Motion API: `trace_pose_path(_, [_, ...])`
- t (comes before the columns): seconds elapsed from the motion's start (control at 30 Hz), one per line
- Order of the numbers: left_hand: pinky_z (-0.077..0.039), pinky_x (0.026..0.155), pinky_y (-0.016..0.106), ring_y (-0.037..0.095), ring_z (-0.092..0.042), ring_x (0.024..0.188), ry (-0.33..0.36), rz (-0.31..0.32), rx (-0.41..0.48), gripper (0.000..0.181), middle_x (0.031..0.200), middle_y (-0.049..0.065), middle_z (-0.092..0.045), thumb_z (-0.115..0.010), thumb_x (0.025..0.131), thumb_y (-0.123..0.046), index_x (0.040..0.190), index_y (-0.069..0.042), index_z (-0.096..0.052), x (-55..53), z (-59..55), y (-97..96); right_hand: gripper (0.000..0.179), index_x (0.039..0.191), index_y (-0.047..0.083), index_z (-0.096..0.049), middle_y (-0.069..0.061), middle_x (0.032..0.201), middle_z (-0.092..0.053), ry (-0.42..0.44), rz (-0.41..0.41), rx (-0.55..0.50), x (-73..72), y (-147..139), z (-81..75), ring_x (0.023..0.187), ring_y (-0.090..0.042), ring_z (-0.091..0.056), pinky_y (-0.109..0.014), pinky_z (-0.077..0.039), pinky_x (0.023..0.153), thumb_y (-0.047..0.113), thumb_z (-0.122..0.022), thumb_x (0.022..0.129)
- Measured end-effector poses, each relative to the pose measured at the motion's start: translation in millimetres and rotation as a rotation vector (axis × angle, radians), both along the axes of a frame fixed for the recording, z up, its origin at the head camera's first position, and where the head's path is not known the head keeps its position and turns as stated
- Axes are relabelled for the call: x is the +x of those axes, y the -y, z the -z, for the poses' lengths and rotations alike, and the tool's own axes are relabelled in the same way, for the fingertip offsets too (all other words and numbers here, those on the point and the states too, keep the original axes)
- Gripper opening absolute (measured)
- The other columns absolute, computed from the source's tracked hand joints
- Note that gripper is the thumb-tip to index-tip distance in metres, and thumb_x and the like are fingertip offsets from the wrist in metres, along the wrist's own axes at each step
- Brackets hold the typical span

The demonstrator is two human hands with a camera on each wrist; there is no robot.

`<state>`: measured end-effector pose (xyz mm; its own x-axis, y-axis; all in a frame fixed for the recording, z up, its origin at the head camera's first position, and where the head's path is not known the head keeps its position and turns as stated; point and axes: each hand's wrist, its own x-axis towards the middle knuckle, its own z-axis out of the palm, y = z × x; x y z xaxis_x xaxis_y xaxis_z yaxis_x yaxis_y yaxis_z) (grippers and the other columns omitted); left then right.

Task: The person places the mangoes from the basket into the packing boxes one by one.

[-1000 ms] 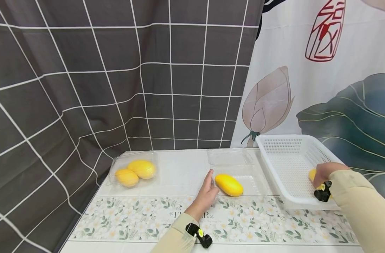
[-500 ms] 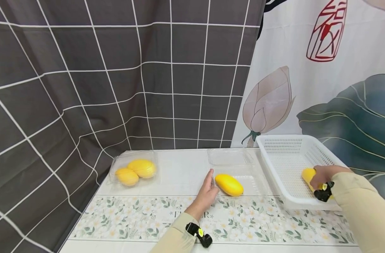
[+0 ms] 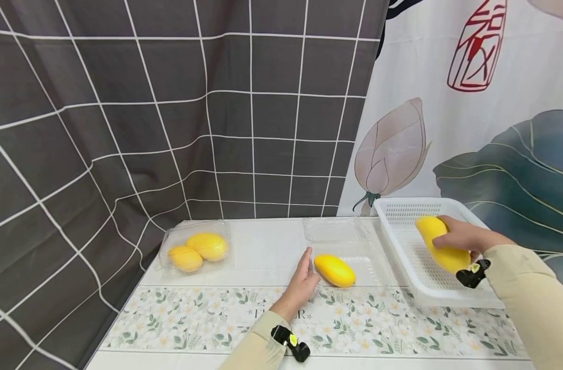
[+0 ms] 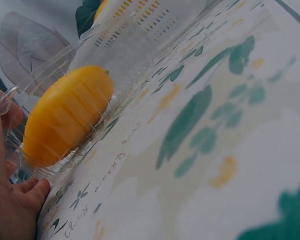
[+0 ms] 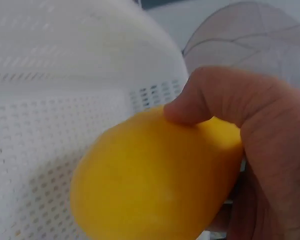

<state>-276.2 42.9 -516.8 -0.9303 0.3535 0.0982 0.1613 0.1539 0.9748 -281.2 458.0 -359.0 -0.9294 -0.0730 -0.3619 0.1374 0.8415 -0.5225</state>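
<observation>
My right hand (image 3: 464,237) grips a yellow mango (image 3: 440,249) and holds it up over the white perforated basket (image 3: 403,272). In the right wrist view the thumb (image 5: 190,107) presses on the mango's upper side, while the other fingers are mostly hidden. An open clear plastic box (image 3: 378,267) stands left of the basket with one mango (image 3: 335,271) in it, its lid raised at the back. My left hand (image 3: 300,288) holds this box at its left side. Its fingertips show at the clear rim in the left wrist view.
Farther left, another clear plastic box (image 3: 172,239) contains two mangoes (image 3: 207,246). A white table (image 3: 262,246) with a floral strip (image 3: 193,313) lies beneath everything. Behind it hang a dark grid curtain (image 3: 272,164) and a white cloth with printed flowers (image 3: 397,144).
My right hand has lifted the mango up from the basket's near right part and moved it left and back. My left hand and the open box have stayed put.
</observation>
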Motion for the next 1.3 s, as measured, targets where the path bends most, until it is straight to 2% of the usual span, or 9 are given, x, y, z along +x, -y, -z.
trace_pose_path(0.17, [-0.020, 0.124, 0.042, 0.027, -0.016, 0.155, -0.007, 0.002, -0.008, 0.080, 0.170, 0.005, -0.005, -0.044, 0.093, -0.007, 0.164, -0.015, -0.009, -0.3, 1.1, 0.1, 0.092, 0.153, -0.006, -0.010, -0.023, 0.111, -0.051, -0.150, -0.081, -0.002, -3.4, 21.0, -7.0, 0.081, -0.027, -0.057, -0.039, -0.056, 0.059, 0.030, -0.068, 0.090])
trace_pose_path(0.37, [-0.019, 0.125, 0.044, 0.027, -0.016, 0.155, -0.008, -0.003, -0.011, 0.078, 0.170, 0.005, -0.005, -0.043, 0.094, -0.007, 0.164, -0.014, -0.009, 0.0, 1.5, -0.2, 0.088, 0.152, -0.007, -0.021, -0.024, 0.119, -0.057, -0.343, -0.181, 0.089, -8.5, 49.5, -13.8, 0.087, -0.026, -0.058, -0.042, -0.052, 0.072, 0.028, -0.070, 0.088])
trace_pose_path(0.6, [-0.016, 0.125, 0.047, 0.029, -0.015, 0.155, -0.028, -0.010, -0.024, 0.074, 0.170, 0.008, -0.006, -0.039, 0.096, -0.005, 0.164, -0.013, -0.010, -0.4, 3.2, -0.7, 0.087, 0.155, -0.001, -0.024, -0.019, 0.118, -0.061, -0.415, -0.244, 0.097, -10.2, 89.2, -24.9, 0.087, -0.025, -0.059, -0.044, -0.050, 0.075, 0.026, -0.071, 0.087])
trace_pose_path(0.73, [-0.016, 0.125, 0.048, 0.030, -0.015, 0.155, -0.043, -0.019, -0.035, 0.072, 0.170, 0.009, -0.007, -0.037, 0.097, -0.005, 0.164, -0.012, -0.011, -2.0, 3.1, -1.7, 0.087, 0.156, 0.002, -0.026, -0.016, 0.115, -0.062, -0.423, -0.268, 0.099, -12.0, 113.2, -26.6, 0.086, -0.024, -0.059, -0.045, -0.051, 0.077, 0.025, -0.072, 0.085])
trace_pose_path(0.83, [-0.015, 0.125, 0.048, 0.029, -0.015, 0.155, -0.041, -0.025, -0.033, 0.070, 0.170, 0.007, -0.007, -0.036, 0.098, -0.005, 0.164, -0.013, -0.011, -2.1, 2.3, -1.4, 0.088, 0.156, 0.004, -0.026, -0.014, 0.112, -0.063, -0.415, -0.284, 0.106, -13.8, 130.1, -21.9, 0.085, -0.024, -0.059, -0.045, -0.051, 0.077, 0.024, -0.071, 0.084])
trace_pose_path(1.07, [-0.016, 0.125, 0.048, 0.029, -0.018, 0.154, -0.057, -0.035, -0.023, 0.071, 0.170, 0.007, -0.008, -0.035, 0.097, -0.006, 0.163, -0.012, -0.013, -2.3, 3.1, 0.9, 0.087, 0.155, 0.006, -0.031, -0.010, 0.106, -0.064, -0.387, -0.331, 0.113, -15.0, 161.8, 2.8, 0.079, -0.021, -0.058, -0.041, -0.051, 0.073, 0.023, -0.071, 0.080])
trace_pose_path(1.3, [-0.017, 0.125, 0.046, 0.028, -0.019, 0.154, -0.068, -0.031, -0.041, 0.072, 0.170, 0.007, -0.008, -0.036, 0.095, -0.006, 0.163, -0.012, -0.012, -1.9, 3.9, 1.0, 0.086, 0.154, 0.003, -0.034, -0.012, 0.117, -0.065, -0.295, -0.323, 0.136, -15.5, 176.4, 25.9, 0.087, -0.023, -0.059, -0.046, -0.053, 0.081, 0.024, -0.070, 0.079])
